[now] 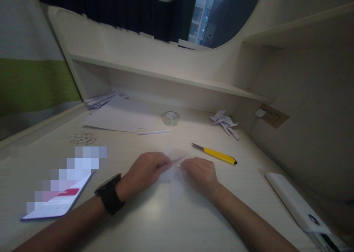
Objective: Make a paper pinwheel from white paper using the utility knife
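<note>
A piece of thin white paper (177, 187) lies between my two hands above the desk, slightly blurred, with a raised fold near its top. My left hand (148, 171), below a black wristwatch, pinches the paper's left side between thumb and fingers. On the other side, my right hand (200, 174) has its fingers closed on the paper's right part, close to the left fingertips. A yellow utility knife (219, 156) with its blade out rests just beyond my right hand. Past the paper lies a thin white paper stick (153, 133).
A roll of clear tape (170, 118) stands at the back, beside white paper sheets (116, 113). Folded paper pinwheels (224, 123) lie back right. Small pale bits (82, 138) sit left, near a lit screen (63, 200). A white case (295, 200) is at right, below a wall socket (273, 115).
</note>
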`<state>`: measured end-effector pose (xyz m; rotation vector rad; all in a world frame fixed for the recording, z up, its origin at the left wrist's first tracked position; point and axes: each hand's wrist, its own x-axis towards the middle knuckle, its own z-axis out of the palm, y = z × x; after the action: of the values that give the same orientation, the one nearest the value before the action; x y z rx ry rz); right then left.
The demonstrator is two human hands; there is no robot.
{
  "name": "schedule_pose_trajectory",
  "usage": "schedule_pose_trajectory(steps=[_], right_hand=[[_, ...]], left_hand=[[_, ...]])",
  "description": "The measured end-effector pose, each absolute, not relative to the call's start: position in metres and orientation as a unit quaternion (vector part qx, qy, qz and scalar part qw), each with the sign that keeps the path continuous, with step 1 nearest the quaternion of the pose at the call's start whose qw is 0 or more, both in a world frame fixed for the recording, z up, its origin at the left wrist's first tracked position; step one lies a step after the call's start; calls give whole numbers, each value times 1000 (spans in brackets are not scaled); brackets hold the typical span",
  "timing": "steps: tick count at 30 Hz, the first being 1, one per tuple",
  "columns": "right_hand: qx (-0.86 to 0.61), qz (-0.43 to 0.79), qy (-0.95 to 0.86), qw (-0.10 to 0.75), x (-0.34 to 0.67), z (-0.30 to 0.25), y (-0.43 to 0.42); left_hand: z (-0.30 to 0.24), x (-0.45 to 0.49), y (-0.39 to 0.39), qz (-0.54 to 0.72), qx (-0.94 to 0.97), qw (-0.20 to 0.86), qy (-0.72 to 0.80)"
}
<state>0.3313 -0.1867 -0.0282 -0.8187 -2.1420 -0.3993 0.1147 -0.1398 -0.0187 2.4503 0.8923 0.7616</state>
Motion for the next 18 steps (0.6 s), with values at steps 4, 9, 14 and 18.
schedule_pose_trajectory(steps=[4, 9, 14, 18], right_hand=[[-325, -163, -844, 395, 332, -30, -187], [-326, -179, -843, 388, 332, -30, -188], [-324, -185, -846, 380, 331, -30, -189], [-324, -196, -848, 372, 329, -29, -190]], left_hand=[[-15, 115, -142, 266, 881, 235, 313], [-14, 115, -143, 258, 880, 251, 309], [-16, 115, -139, 251, 879, 259, 311], [-19, 114, -137, 256, 876, 273, 304]])
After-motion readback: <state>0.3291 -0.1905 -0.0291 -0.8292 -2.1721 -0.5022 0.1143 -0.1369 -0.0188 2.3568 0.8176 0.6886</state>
